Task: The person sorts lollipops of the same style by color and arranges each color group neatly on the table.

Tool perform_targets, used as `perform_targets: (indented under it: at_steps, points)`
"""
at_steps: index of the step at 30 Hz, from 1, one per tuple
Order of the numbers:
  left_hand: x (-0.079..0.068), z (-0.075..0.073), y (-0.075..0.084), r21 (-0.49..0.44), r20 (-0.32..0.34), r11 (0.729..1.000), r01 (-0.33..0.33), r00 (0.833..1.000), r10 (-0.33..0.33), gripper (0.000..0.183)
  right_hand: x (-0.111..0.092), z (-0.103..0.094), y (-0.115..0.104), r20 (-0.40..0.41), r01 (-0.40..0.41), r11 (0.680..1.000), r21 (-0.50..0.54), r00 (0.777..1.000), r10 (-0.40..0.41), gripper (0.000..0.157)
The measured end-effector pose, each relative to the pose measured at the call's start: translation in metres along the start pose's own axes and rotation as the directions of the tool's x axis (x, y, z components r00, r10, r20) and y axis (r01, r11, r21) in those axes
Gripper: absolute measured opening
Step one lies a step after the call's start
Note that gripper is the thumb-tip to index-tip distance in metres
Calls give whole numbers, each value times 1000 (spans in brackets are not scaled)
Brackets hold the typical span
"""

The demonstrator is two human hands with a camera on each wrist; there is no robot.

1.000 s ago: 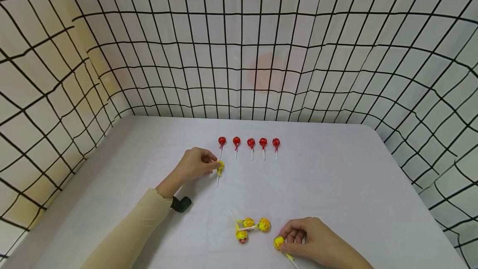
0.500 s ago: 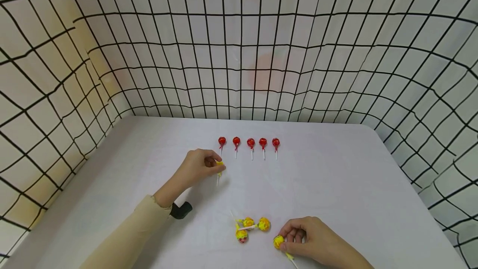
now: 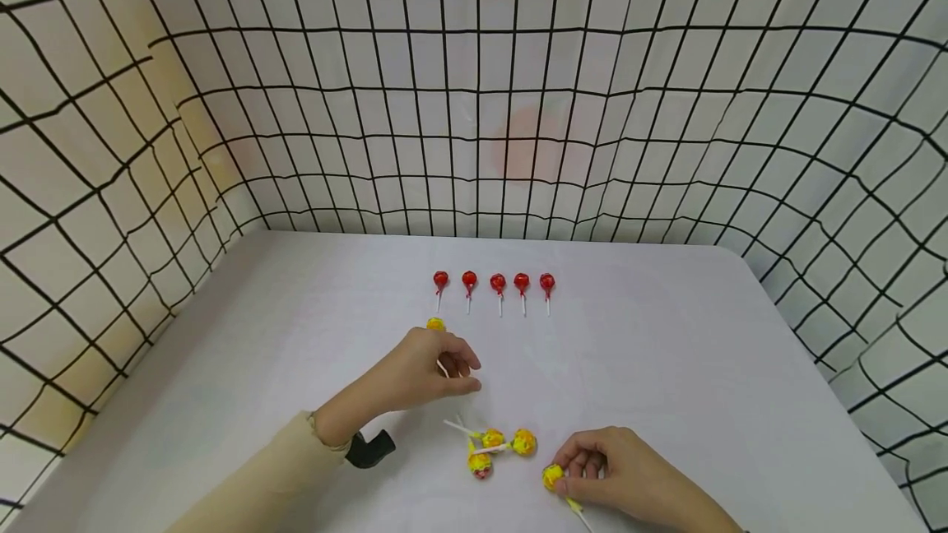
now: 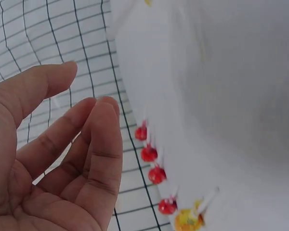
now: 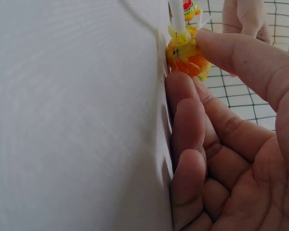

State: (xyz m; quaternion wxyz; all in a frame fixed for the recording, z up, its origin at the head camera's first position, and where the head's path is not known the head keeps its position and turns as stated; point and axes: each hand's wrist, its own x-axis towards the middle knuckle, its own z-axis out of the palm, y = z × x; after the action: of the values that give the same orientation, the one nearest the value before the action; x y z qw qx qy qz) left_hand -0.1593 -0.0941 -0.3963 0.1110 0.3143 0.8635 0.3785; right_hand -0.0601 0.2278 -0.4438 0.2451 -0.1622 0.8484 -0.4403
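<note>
Yellow-wrapped, one lollipop (image 3: 552, 477) sits pinched between the thumb and fingers of your right hand (image 3: 620, 475), just right of three clustered yellow lollipops (image 3: 492, 439) on the white tabletop (image 3: 666, 352). Your left hand (image 3: 425, 367) has a relaxed grip with nothing in it, fingers loosely bent. Another yellow lollipop (image 3: 435, 324) (partly hidden behind that hand) lies just your side of the leftmost of five red lollipops (image 3: 498, 281) in a row.

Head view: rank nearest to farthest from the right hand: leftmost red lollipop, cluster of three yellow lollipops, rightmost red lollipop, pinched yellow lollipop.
1. Pinched yellow lollipop: held by the right hand.
2. Cluster of three yellow lollipops: to the left.
3. Rightmost red lollipop: ahead, slightly left.
4. Leftmost red lollipop: ahead, farther left.
</note>
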Motion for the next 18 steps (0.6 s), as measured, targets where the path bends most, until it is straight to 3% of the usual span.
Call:
perform_targets:
  at_steps: [4,10,18]
  points:
    - [1,8,8,-12,90,1000,-10,996,11,18,0,0,1,-2,5,1000,1,1000,-5,14]
    - [0,20,10,-55,202,998,31,979,-19,15,1,0,1,-2,28,1000,3,1000,-28,14]
    - [-2,28,8,-96,270,995,22,963,5,11,1,0,2,-13,45,999,16,999,-45,13]
